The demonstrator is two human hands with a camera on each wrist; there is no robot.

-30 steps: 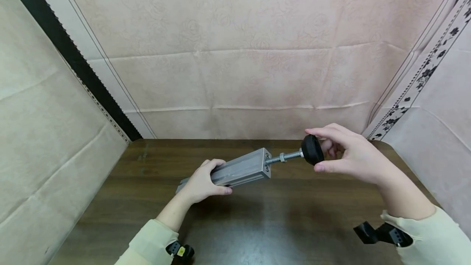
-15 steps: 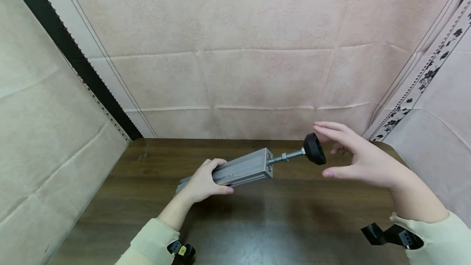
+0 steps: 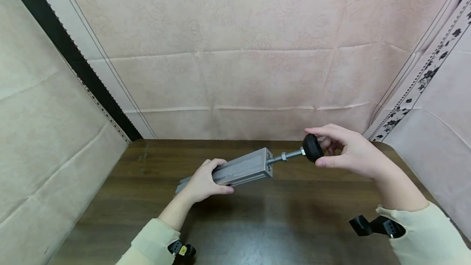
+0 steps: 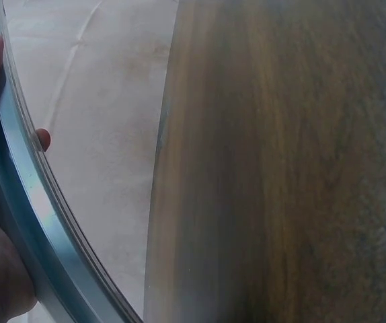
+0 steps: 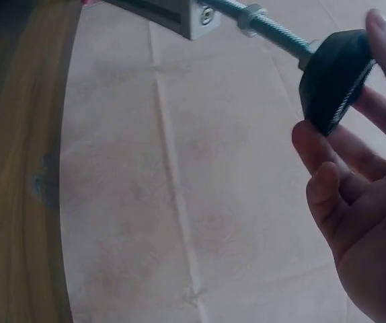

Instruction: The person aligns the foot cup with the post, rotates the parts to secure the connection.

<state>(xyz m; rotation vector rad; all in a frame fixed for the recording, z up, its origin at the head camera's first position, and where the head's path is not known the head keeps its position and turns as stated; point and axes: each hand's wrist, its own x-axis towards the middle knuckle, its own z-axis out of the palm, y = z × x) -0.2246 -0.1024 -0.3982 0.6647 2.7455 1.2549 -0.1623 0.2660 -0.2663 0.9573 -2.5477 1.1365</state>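
- Head view: A person's left hand (image 3: pixel 202 183) grips a grey metal bar (image 3: pixel 243 167) below centre of the frame, thumb along the near side, fingers over the far side. The bar slants toward the right over the wooden desk (image 3: pixel 276 228).
- Right of centre, the bar's end carries a threaded rod (image 3: pixel 294 154) with a nut (image 3: pixel 283 156) and a black cup-shaped foot (image 3: pixel 311 148); the right hand (image 3: pixel 344 150), thumb and fingers set moderately wide, pinches the foot's rim.
- The bar looks stiff, fairly heavy and not easily broken, its smooth faces perhaps slippery; a wrap around its middle should balance it. The foot, likely rubber or plastic, should give good grip at the rim.
- Half a second earlier, the right hand stands clear of the foot with fingers spread; now it is back on the rim. The left hand and bar look almost unchanged.
- Left wrist view: The bar runs down the left edge, the left hand curled around it, partly out of frame.
- Right wrist view: At upper right, the right hand's digits bracket the foot's edge, palm unfilled; the bar's end shows at top.
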